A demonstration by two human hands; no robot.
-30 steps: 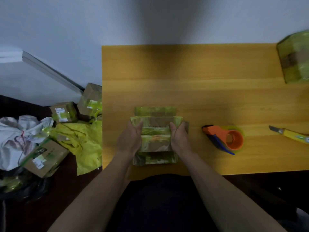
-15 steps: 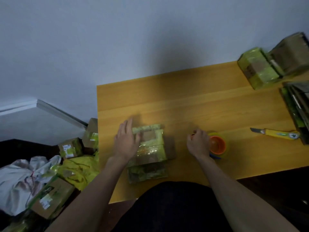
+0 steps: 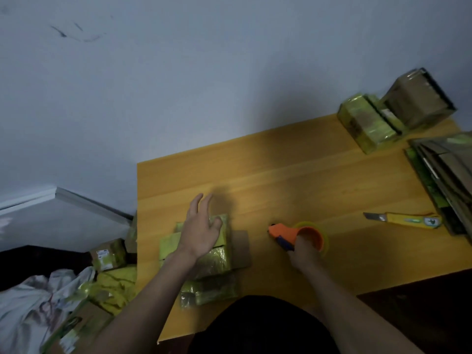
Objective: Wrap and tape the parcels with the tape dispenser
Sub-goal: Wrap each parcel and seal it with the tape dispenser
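The tape dispenser (image 3: 298, 235) is gripped by the right hand (image 3: 302, 256), just right of the wrapped parcel (image 3: 204, 254), which is pressed under the left hand (image 3: 200, 232), fingers (image 3: 201, 203) spread wide.

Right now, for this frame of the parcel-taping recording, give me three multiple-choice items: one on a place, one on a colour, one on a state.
1. Where does the yellow-handled utility knife lie?
A. on the wooden table, right of the tape dispenser
B. on the floor
C. on top of the parcel stack

2. What colour is the plastic body of the tape dispenser?
A. green
B. orange
C. white

3. What is the left hand doing?
A. gripping the knife
B. holding the dispenser
C. lying with spread fingers over the stack of yellow-green wrapped parcels

Answers: 1 A, the knife lies on the yellow wooden table near its right end. 2 B, its body and spool are orange. 3 C, the fingers are straight over the stack, while the right hand grips the dispenser.
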